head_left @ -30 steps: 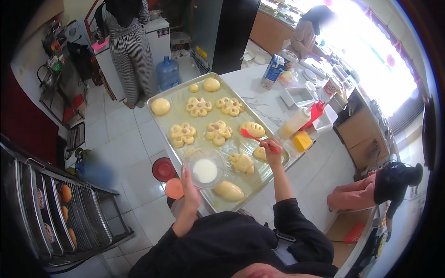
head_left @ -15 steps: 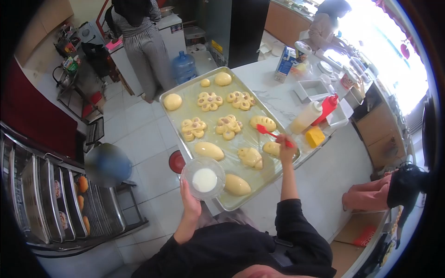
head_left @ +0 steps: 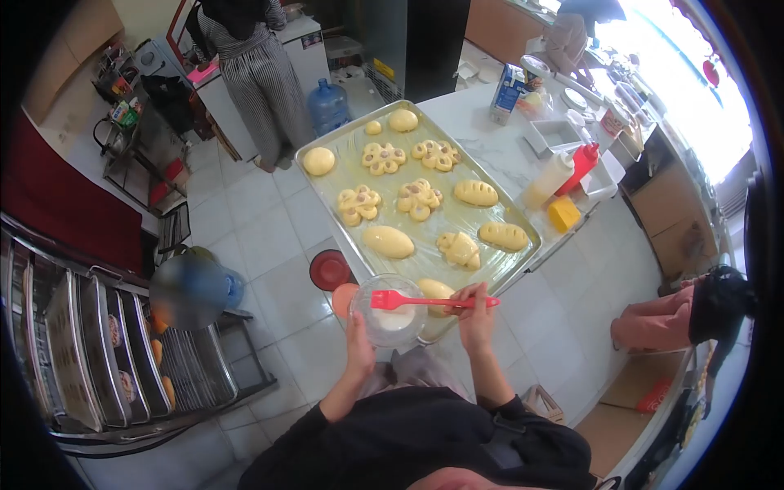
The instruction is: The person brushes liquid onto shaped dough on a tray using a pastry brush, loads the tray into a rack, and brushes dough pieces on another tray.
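Observation:
My left hand grips the side of a clear bowl with white liquid in it. My right hand is closed on the handle of a red pastry brush, whose head is over the bowl. Beyond both hands lies a large metal baking tray with shaped dough pieces. Nearest my right hand is an oval dough piece, partly hidden by the brush and bowl. Farther up are a scored loaf, a smooth oval and flower-shaped pieces.
Squeeze bottles, a yellow block and a blue carton stand on the table to the tray's right. A tray rack is at left. Other people stand around the room. A red bowl is below the tray's left edge.
My right hand has brought the brush from the scored loaves at the tray's right side back to above the bowl. The bowl has shifted slightly right.

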Motion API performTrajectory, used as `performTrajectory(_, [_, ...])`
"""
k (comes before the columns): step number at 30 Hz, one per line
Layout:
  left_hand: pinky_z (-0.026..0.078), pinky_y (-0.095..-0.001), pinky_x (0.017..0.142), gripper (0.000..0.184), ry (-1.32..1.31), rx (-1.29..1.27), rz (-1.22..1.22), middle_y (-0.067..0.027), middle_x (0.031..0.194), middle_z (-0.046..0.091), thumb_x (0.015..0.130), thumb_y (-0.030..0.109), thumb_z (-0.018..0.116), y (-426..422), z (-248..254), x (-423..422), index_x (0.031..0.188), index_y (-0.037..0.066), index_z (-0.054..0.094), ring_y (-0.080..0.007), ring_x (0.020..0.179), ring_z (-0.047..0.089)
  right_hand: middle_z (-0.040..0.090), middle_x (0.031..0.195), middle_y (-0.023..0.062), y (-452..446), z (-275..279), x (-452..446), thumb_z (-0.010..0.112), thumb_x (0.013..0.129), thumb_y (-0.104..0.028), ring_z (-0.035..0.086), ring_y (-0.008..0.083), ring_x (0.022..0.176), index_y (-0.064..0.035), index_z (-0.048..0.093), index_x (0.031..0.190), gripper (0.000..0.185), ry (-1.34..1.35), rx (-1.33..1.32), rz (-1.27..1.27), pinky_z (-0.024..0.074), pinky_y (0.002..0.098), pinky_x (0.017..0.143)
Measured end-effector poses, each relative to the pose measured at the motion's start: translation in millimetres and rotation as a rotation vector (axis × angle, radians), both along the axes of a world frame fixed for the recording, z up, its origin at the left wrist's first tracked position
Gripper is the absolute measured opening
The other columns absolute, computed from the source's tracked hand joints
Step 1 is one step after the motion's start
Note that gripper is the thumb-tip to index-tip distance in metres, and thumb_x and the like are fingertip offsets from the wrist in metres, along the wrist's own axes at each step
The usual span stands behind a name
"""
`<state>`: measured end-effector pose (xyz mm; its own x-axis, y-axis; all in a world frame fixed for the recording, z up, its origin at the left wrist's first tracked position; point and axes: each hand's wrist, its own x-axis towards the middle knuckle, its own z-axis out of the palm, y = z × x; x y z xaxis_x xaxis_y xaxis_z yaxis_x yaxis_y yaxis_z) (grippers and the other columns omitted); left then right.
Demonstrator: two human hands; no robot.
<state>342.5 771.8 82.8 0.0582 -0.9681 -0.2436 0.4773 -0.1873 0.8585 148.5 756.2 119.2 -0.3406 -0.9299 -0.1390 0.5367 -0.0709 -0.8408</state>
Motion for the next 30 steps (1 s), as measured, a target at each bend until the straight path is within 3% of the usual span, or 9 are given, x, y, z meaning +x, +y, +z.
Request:
performTrajectory(4, [0.033, -0.034, 0.1, 0.052, 0.054, 0.019, -0.04, -0.0114, 0.129, 0.041, 0.097, 0.039, 0.026, 22.6, 2.8, 12.8, 0.132, 0.002, 0.029, -0.0209, 0.118, 0.042, 0.054, 0.079, 0.0113, 22.1, -8.9, 22.9, 0.034, 0.095, -0.037, 0.058, 0.0218, 0.068, -0.0032, 0.048, 0.082, 0.039, -0.102, -0.056, 0.073, 0.049, 0.0326, 0.061])
performTrajectory(10, [0.034, -0.0338, 0.099, 0.052, 0.072, -0.028, -0.083, -0.0122, 0.129, 0.041, 0.097, 0.039, 0.025, 44.2, 7.0, 29.6, 0.132, 0.001, 0.029, -0.0215, 0.117, 0.043, 0.054, 0.107, 0.01, 55.5, -7.0, 45.2, 0.041, 0.094, -0.029, 0.056, 0.0193, 0.091, -0.0025, 0.047, 0.114, 0.033, 0.281, 0.078, 0.234, 0.0481, 0.0285, 0.066])
performTrajectory(13, [0.025, -0.031, 0.103, 0.05, 0.007, -0.024, -0.146, -0.0138, 0.131, 0.036, 0.097, 0.035, 0.025, 46.9, 2.5, 29.6, 0.133, 0.0, 0.029, -0.0215, 0.123, 0.034, 0.053, 0.111, 0.0098, 70.9, 3.1, 41.7, 0.049, 0.091, -0.02, 0.055, 0.0155, 0.093, -0.004, 0.036, 0.131, 0.045, 0.28, 0.233, 0.508, 0.0501, 0.0301, 0.068])
performTrajectory(16, [0.026, -0.0309, 0.103, 0.05, 0.005, -0.091, -0.196, -0.0134, 0.133, 0.034, 0.097, 0.035, 0.025, 44.5, 17.4, 21.8, 0.134, 0.001, 0.028, -0.0216, 0.123, 0.034, 0.052, 0.112, 0.011, 79.8, 23.7, 35.3, 0.054, 0.086, -0.012, 0.055, 0.0166, 0.097, -0.0046, 0.025, 0.137, 0.06, 0.123, 0.303, 0.551, 0.0535, 0.0314, 0.068])
performTrajectory(19, [0.026, -0.0304, 0.103, 0.052, 0.028, -0.022, -0.274, -0.0133, 0.135, 0.032, 0.097, 0.038, 0.025, 35.5, 43.8, 7.6, 0.134, 0.0, 0.028, -0.0214, 0.124, 0.033, 0.053, 0.109, 0.0054, 77.5, 35.3, 22.7, 0.051, 0.083, -0.002, 0.056, 0.0126, 0.085, -0.0013, 0.026, 0.136, 0.059, 0.118, 0.288, 0.491, 0.0574, 0.0348, 0.064])
performTrajectory(22, [0.033, -0.0328, 0.099, 0.056, -0.134, -0.144, -0.378, -0.0133, 0.136, 0.031, 0.095, 0.043, 0.028, 10.8, 40.2, -8.6, 0.137, 0.006, 0.024, -0.0228, 0.125, 0.032, 0.055, 0.101, 0.0052, 62.1, 31.5, 3.8, 0.049, 0.08, 0.001, 0.056, 0.0112, 0.074, 0.0023, 0.029, 0.134, 0.058, 0.223, 0.251, 0.397, 0.0574, 0.0326, 0.058])
performTrajectory(25, [0.041, -0.0352, 0.093, 0.058, 0.08, 0.059, -0.407, -0.0136, 0.136, 0.03, 0.094, 0.047, 0.031, -12.7, 47.8, -33.4, 0.139, 0.013, 0.019, -0.0254, 0.124, 0.033, 0.056, 0.094, 0.0036, 30.7, 33.9, -23.4, 0.049, 0.079, 0.0, 0.055, 0.0096, 0.069, 0.003, 0.032, 0.132, 0.056, 0.218, 0.195, 0.365, 0.0568, 0.0309, 0.055])
performTrajectory(28, [0.047, -0.0363, 0.086, 0.058, -0.071, 0.046, -0.223, -0.0142, 0.136, 0.03, 0.093, 0.048, 0.033, -35.2, 50.7, -54.4, 0.141, 0.019, 0.015, -0.0272, 0.123, 0.034, 0.056, 0.087, 0.0002, -17.0, 33.7, -67.5, 0.048, 0.08, 0.0, 0.053, 0.0062, 0.063, 0.0017, 0.034, 0.132, 0.054, 0.194, 0.186, 0.305, 0.0559, 0.0294, 0.054])
performTrajectory(30, [0.04, -0.0356, 0.093, 0.058, -0.24, -0.047, 0.027, -0.0153, 0.136, 0.03, 0.092, 0.041, 0.04, -51.6, 40.9, -59.9, 0.138, 0.01, 0.022, -0.0279, 0.121, 0.036, 0.05, 0.076, -0.0036, -60.0, 31.2, -93.5, 0.047, 0.081, 0.0, 0.046, 0.0035, 0.056, 0.0003, 0.034, 0.132, 0.053, 0.197, 0.136, 0.188, 0.0551, 0.0285, 0.056])
